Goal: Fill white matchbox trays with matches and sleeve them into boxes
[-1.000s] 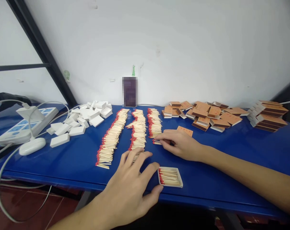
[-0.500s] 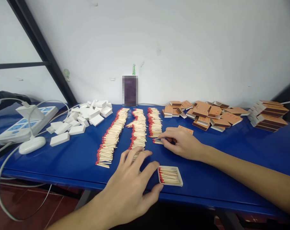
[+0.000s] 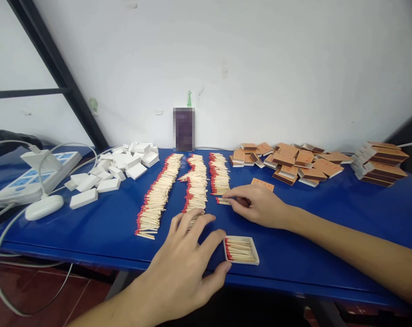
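Observation:
Three rows of red-tipped matches [image 3: 192,184] lie on the blue table [image 3: 328,213]. My right hand [image 3: 256,204] rests at the near end of the right-hand row, its fingers pinched on a few matches [image 3: 222,200]. An open white tray [image 3: 241,250] part-filled with matches sits near the front edge. My left hand [image 3: 181,268] lies flat beside that tray with fingers spread, the thumb and forefinger touching its left side.
A heap of empty white trays [image 3: 120,168] lies at the back left. Orange matchbox sleeves [image 3: 287,163] are heaped at the back right, with a stack of them [image 3: 381,163] further right. A white power strip [image 3: 35,175] with cables sits at the far left.
My right hand's fingers have shifted slightly at the end of the right-hand row of matches. My left hand and the tray have stayed put.

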`<state>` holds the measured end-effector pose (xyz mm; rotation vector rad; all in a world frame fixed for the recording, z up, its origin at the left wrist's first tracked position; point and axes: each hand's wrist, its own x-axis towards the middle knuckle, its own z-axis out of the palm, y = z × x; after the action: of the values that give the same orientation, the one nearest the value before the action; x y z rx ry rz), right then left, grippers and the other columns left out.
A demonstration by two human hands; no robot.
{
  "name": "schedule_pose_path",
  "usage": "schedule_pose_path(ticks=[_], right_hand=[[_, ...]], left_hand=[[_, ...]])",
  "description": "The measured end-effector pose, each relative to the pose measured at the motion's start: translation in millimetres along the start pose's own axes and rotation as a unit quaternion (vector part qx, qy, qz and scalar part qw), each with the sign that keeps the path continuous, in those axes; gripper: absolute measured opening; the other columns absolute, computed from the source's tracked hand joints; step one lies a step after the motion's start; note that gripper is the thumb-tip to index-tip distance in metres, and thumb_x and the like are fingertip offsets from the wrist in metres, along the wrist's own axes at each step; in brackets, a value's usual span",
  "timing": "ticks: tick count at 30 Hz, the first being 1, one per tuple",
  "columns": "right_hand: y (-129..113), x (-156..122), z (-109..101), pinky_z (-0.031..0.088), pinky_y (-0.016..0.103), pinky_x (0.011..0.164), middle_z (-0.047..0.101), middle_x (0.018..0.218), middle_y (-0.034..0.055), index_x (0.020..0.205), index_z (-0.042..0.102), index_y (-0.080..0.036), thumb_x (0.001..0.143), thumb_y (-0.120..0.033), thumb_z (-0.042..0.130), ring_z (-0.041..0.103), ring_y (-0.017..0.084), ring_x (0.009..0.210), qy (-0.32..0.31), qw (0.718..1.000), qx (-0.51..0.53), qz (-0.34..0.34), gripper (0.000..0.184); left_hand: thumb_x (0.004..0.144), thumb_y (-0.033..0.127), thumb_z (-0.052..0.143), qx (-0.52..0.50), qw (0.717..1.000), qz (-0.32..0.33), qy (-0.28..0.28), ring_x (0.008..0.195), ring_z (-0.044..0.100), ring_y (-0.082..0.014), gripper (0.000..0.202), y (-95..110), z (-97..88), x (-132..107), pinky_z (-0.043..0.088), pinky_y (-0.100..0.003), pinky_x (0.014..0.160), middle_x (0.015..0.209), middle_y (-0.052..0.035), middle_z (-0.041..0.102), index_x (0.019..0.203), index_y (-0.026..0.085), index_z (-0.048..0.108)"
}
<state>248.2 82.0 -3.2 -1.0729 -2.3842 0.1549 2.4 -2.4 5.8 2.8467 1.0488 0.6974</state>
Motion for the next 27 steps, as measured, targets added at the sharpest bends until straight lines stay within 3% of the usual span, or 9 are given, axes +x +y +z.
schedule_pose_path(ticks=[4, 17, 27], right_hand=[[-1.7, 1.4, -1.1, 0.038, 0.025, 0.057, 0.065, 0.061, -0.0005, 0.107, 0.075, -0.016, 0.092, -0.027, 0.051, 0.05, 0.01, 0.048, -0.008, 1.0, -0.021, 0.007, 0.03], [-0.3, 2.0, -0.3, 0.034, 0.025, 0.055, 0.06, 0.063, -0.0009, 0.092, 0.075, -0.018, 0.092, -0.029, 0.056, 0.047, 0.011, 0.053, -0.022, 1.0, 0.012, 0.006, 0.022], [-2.5, 2.8, -3.2, 0.036, 0.024, 0.055, 0.059, 0.064, -0.0004, 0.088, 0.072, -0.016, 0.09, -0.022, 0.054, 0.049, 0.01, 0.054, -0.031, 0.997, 0.051, -0.053, 0.019]], left_hand=[[0.094, 0.032, 0.059, 0.0, 1.0, 0.0, 0.003, 0.125, 0.046, -0.0329, 0.028, -0.2, -0.1, 0.1, 0.045, -0.054, 0.101, 0.13, -0.0107, 0.056, 0.119, 0.021, 0.061], [0.096, 0.032, 0.055, -0.005, 1.0, -0.006, -0.016, 0.129, 0.04, -0.0331, 0.028, -0.1, -0.7, -1.5, 0.04, -0.054, 0.104, 0.133, -0.0103, 0.053, 0.122, 0.022, 0.058], [0.096, 0.033, 0.055, -0.001, 1.0, -0.003, -0.015, 0.129, 0.041, -0.0332, 0.027, -1.2, 1.1, -0.3, 0.041, -0.055, 0.102, 0.132, -0.0101, 0.054, 0.122, 0.022, 0.057]])
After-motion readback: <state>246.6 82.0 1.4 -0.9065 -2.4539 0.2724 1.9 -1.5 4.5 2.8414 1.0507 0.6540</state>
